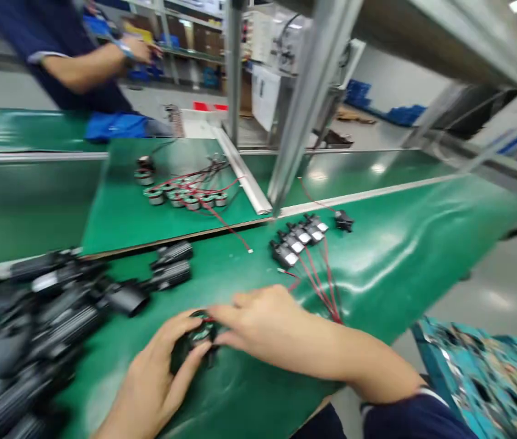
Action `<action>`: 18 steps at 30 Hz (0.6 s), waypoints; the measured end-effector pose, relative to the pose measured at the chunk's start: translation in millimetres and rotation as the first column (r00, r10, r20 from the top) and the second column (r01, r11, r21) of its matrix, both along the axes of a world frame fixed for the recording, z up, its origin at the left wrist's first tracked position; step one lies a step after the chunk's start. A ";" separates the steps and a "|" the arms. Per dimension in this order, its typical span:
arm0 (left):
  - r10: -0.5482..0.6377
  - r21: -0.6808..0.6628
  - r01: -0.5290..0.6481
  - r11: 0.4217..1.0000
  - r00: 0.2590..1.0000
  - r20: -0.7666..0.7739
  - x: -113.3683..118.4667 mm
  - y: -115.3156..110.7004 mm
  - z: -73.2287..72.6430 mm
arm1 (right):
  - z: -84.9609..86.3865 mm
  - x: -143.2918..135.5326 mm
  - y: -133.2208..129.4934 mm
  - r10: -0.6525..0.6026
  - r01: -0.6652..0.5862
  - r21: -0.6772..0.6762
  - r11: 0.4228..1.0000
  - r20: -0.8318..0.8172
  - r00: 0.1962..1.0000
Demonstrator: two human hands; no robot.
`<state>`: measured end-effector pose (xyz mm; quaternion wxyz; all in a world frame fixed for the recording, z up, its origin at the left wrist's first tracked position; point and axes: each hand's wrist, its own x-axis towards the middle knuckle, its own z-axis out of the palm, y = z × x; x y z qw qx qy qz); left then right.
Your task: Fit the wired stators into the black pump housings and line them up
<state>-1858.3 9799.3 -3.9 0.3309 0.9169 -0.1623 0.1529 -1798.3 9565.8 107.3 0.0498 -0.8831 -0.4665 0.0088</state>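
Observation:
My left hand (162,372) grips a small round black part (202,333) with a green middle between thumb and fingers, low over the green bench. From the right, my right hand (263,323) reaches across with its fingers closed at the part's edge, where a bit of red shows, perhaps a wire. What exactly these right fingertips pinch is partly hidden and blurred. Beyond the right hand lie several black housings (295,238) with silver-white faces in a row, their red wires (322,286) trailing toward my forearm. A single black housing (343,221) sits apart to their right.
Black ribbed housings (61,323) are heaped at left, with two (171,265) near the raised green board (121,225). On that board lie wired coil-like parts (185,196). A metal post (306,103) rises behind. Across the line stands another person (71,61). A blue-green tray (482,372) is at lower right.

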 end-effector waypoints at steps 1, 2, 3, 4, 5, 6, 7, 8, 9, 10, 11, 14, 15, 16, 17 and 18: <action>0.003 -0.052 -0.007 0.999 0.997 -0.074 -1.8 0.2 4.6 | 2.9 -1.0 -5.1 -0.049 0.050 -0.042 0.998 0.028 0.998; -0.013 -0.098 -0.003 0.995 0.986 -0.165 -3.1 0.0 9.4 | 5.8 -2.0 -9.4 -0.083 0.087 -0.088 0.992 0.053 0.995; -0.040 -0.133 0.006 0.991 0.966 -0.257 -4.1 -0.7 14.0 | 8.2 -3.3 -12.2 -0.109 0.118 -0.121 0.986 0.083 0.991; -0.079 -0.154 0.027 0.988 0.935 -0.345 -5.0 -1.9 18.2 | 9.2 -5.1 -13.2 -0.108 0.123 -0.131 0.984 0.113 0.988; -0.117 -0.164 0.051 0.985 0.901 -0.418 -5.8 -3.4 21.8 | 8.2 -7.5 -12.2 -0.074 0.090 -0.121 0.988 0.133 0.988; -0.144 -0.166 0.074 0.983 0.873 -0.466 -6.5 -5.2 24.5 | 4.7 -10.1 -9.5 -0.015 0.028 -0.096 0.995 0.138 0.990; -0.160 -0.161 0.091 0.983 0.857 -0.490 -7.0 -7.1 26.1 | -1.4 -12.7 -5.3 0.062 -0.054 -0.064 0.996 0.121 0.991; -0.171 -0.150 0.110 0.982 0.853 -0.494 -7.2 -8.7 26.6 | -9.8 -15.0 -0.3 0.137 -0.135 -0.030 0.990 0.094 0.986; -0.180 -0.134 0.131 0.982 0.858 -0.480 -7.0 -9.6 26.2 | -19.7 -16.6 4.8 0.198 -0.198 0.000 0.980 0.059 0.978; -0.187 -0.109 0.154 0.982 0.872 -0.453 -6.3 -9.4 25.4 | -30.0 -17.5 9.4 0.229 -0.229 0.025 0.973 0.026 0.973; -0.191 -0.075 0.176 0.982 0.890 -0.415 -5.2 -7.7 24.6 | -39.7 -17.4 12.9 0.226 -0.226 0.040 0.973 0.002 0.974; -0.094 0.088 0.114 0.990 0.973 -0.209 0.2 7.4 27.6 | -57.5 -10.5 13.2 0.100 -0.100 0.021 0.995 0.001 0.995; -0.007 0.155 0.023 0.988 0.994 -0.108 2.6 15.1 31.2 | -59.2 -5.9 9.4 0.032 -0.032 -0.003 0.999 0.019 0.999; 0.100 0.222 -0.096 0.970 0.995 -0.009 5.2 23.3 35.8 | -59.6 -0.5 4.1 -0.048 0.049 -0.025 0.998 0.053 0.997; 0.223 0.291 -0.234 0.928 0.972 0.074 7.8 31.3 41.2 | -59.3 5.5 -2.5 -0.132 0.137 -0.041 0.990 0.099 0.986; 0.338 0.367 -0.359 0.858 0.933 0.121 10.3 38.6 46.5 | -59.0 11.8 -9.8 -0.211 0.221 -0.049 0.974 0.152 0.966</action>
